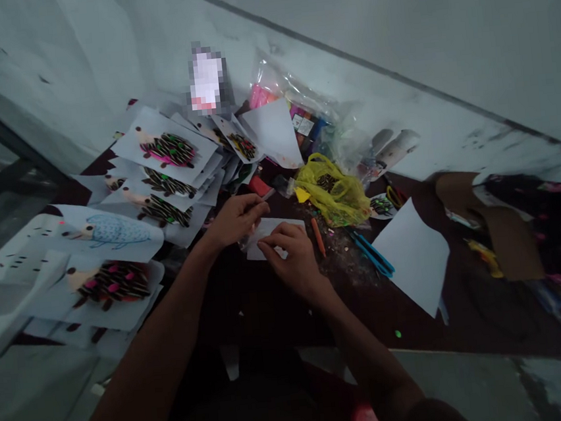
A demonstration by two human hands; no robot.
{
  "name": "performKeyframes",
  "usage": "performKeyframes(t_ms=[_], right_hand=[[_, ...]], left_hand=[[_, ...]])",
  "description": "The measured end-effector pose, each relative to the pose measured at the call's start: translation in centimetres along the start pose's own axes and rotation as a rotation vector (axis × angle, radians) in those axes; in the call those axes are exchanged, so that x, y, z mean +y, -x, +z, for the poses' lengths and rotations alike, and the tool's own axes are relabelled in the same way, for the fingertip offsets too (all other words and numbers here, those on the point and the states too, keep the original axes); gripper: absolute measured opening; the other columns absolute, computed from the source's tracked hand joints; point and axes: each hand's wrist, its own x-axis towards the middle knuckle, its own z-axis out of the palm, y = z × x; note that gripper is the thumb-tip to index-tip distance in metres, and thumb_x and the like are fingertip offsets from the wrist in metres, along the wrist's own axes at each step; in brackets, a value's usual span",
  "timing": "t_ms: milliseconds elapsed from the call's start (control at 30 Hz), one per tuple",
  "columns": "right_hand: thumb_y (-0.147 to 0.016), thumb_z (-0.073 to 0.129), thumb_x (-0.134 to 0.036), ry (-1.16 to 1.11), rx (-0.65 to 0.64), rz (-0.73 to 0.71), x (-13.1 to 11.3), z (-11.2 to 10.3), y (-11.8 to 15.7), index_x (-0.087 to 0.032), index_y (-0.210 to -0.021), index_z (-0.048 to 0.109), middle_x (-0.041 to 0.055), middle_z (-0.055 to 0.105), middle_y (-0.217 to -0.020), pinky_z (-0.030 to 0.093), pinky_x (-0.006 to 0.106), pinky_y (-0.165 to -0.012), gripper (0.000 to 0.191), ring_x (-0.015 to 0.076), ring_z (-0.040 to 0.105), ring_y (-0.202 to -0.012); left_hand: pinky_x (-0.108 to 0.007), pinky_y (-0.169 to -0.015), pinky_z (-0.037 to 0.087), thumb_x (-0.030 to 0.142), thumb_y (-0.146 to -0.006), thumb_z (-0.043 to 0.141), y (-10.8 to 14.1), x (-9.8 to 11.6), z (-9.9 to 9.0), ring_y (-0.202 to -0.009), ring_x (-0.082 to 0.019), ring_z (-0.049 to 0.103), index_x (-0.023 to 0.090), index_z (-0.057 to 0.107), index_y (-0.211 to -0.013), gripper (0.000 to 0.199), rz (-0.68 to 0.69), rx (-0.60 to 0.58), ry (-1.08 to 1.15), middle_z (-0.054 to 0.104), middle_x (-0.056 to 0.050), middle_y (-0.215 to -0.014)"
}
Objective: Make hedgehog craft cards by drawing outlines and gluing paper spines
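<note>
A small white sheet (257,251) lies on the dark table in front of me, partly under both hands. My left hand (242,219) is over its upper left edge, fingers bent together; what they hold, if anything, is too small to make out. On the sheet's right side rests my right hand (292,252), with thumb and fingertips pinched close together; anything between them is too small to tell. Just right of the sheet lies an orange crayon-like stick (318,237). Blue scissors (373,254) lie farther right, beside a larger white sheet (413,257).
Stacks of paper with hedgehog pictures (168,148) fill the left side. A yellow plastic bag (333,192) and a clear bag (299,93) of supplies sit at the back by the wall. Brown cardboard (508,235) and dark flowered cloth (560,230) are at the right.
</note>
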Motion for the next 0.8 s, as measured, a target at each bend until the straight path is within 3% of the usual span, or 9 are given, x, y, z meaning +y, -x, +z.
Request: performKeyframes(t_ms=[167, 400, 500, 667, 800], right_hand=[[-0.091, 0.066, -0.022, 0.039, -0.046, 0.104, -0.3, 0.6, 0.1, -0.02, -0.077, 0.074, -0.0007, 0.061, -0.071, 0.042, 0.031, -0.075, 0.016, 0.013, 0.055, -0.069], [-0.095, 0.057, -0.022, -0.111, 0.044, 0.19, -0.3, 1.4, 0.5, -0.022, -0.102, 0.076, 0.0019, 0.064, -0.082, 0.046, 0.029, -0.071, 0.021, 0.0135, 0.056, -0.071], [-0.095, 0.056, -0.024, -0.113, 0.09, 0.187, -0.2, 1.4, 0.3, -0.023, -0.103, 0.076, 0.0025, 0.064, -0.084, 0.046, 0.03, -0.071, 0.021, 0.0143, 0.057, -0.074], [-0.091, 0.065, -0.024, 0.071, 0.143, 0.135, 0.3, 1.6, 0.0, -0.021, -0.083, 0.075, 0.0012, 0.064, -0.076, 0.043, 0.033, -0.078, 0.013, 0.0148, 0.056, -0.07], [-0.091, 0.066, -0.026, 0.115, 0.157, 0.122, 0.5, 1.8, 0.3, -0.022, -0.096, 0.075, 0.0029, 0.068, -0.084, 0.043, 0.034, -0.077, 0.011, 0.0163, 0.057, -0.073]], left_hand=[[-0.02, -0.044, 0.033, 0.04, -0.09, 0.05, 0.0, 0.0, 0.1, -0.043, -0.009, 0.047, 0.016, 0.059, -0.08, 0.028, -0.014, 0.058, 0.011, 0.051, 0.004, -0.053], [-0.021, -0.046, 0.032, 0.046, -0.093, 0.047, -0.1, 0.0, 0.5, -0.046, -0.009, 0.045, 0.016, 0.058, -0.078, 0.035, 0.02, 0.077, -0.007, 0.049, 0.004, -0.055], [-0.022, -0.051, 0.035, 0.044, -0.093, 0.048, -0.1, -0.2, 0.9, -0.054, -0.011, 0.049, 0.015, 0.059, -0.073, 0.037, 0.08, 0.13, -0.081, 0.053, 0.002, -0.059], [-0.022, -0.047, 0.033, 0.043, -0.092, 0.049, 0.0, -0.3, 1.3, -0.047, -0.01, 0.046, 0.016, 0.058, -0.074, 0.033, 0.048, 0.125, -0.02, 0.048, 0.005, -0.052], [-0.021, -0.044, 0.032, 0.041, -0.092, 0.048, 0.1, 0.1, 1.4, -0.044, -0.01, 0.045, 0.017, 0.056, -0.074, 0.032, 0.041, 0.131, -0.004, 0.048, 0.005, -0.051]])
